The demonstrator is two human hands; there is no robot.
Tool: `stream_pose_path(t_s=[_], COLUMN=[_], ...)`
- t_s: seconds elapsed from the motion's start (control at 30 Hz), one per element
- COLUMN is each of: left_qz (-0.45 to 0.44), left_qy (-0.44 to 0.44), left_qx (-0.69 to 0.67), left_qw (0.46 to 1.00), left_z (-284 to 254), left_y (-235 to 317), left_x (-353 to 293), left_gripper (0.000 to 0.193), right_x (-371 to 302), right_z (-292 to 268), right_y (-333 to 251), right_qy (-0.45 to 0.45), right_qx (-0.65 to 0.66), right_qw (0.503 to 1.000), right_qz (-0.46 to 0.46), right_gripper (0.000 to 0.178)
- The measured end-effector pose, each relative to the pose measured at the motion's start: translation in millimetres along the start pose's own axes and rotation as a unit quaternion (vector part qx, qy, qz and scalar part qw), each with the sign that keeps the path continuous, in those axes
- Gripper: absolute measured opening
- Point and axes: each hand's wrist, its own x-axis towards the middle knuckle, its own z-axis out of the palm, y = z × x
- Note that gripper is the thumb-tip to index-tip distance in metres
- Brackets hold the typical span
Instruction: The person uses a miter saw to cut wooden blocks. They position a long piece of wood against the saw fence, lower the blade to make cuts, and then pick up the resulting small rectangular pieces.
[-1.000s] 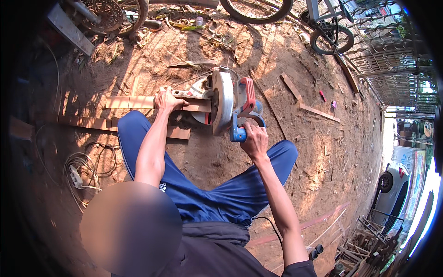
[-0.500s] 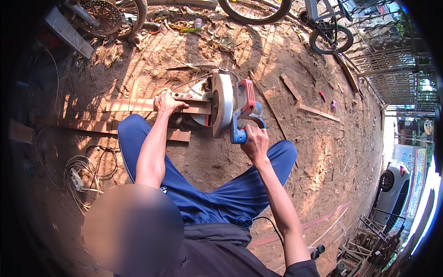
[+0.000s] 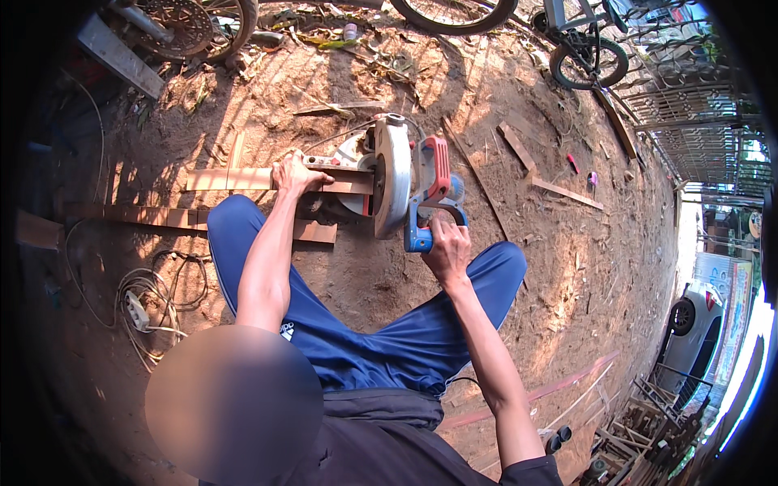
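A miter saw (image 3: 392, 180) with a silver blade guard and a red and blue body stands on the dirt ahead of my knees. My right hand (image 3: 447, 245) is closed around its blue D-shaped handle (image 3: 420, 231). To the left, my left hand (image 3: 297, 173) presses a reddish wooden board (image 3: 231, 179) against the saw's fence (image 3: 336, 164), fingers wrapped over the fence and board. The board's right end reaches the guard, which hides the blade. Another wooden plank (image 3: 174, 218) lies nearer me, passing by my left knee.
A coiled cable with a white power strip (image 3: 136, 311) lies at the left. Wood offcuts (image 3: 567, 194) are scattered at the right. Bicycle wheels (image 3: 589, 65) stand along the far side. A metal fence (image 3: 697, 130) and a parked car (image 3: 690, 332) are at the right.
Both hands keep their grips, on the board and on the saw handle. The view has shifted slightly; the saw's position looks nearly the same.
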Motion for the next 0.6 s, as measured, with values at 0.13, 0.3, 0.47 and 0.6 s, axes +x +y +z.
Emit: stream_pose_path(t_s=[0.13, 0.3, 0.47, 0.6], left_qz=[-0.001, -0.012, -0.013, -0.013], left_qy=[-0.010, -0.036, -0.033, -0.030], left_qx=[-0.005, 0.004, 0.015, 0.009], left_qw=[1.000, 0.999, 0.999, 0.999], left_z=[-2, 1, -1, 0], left_y=[2, 0, 5, 1], left_x=[2, 3, 2, 2], left_gripper=[0.098, 0.131, 0.147, 0.151], right_x=[-7, -12, -14, -13], right_z=[13, 22, 26, 25], right_y=[1, 0, 3, 0], right_qy=[0.023, 0.041, 0.052, 0.050], right_qx=[-0.003, -0.009, -0.018, -0.010], right_qw=[1.000, 0.999, 0.998, 0.999], right_qz=[-0.009, -0.006, -0.003, -0.001], right_gripper=[0.026, 0.022, 0.022, 0.023])
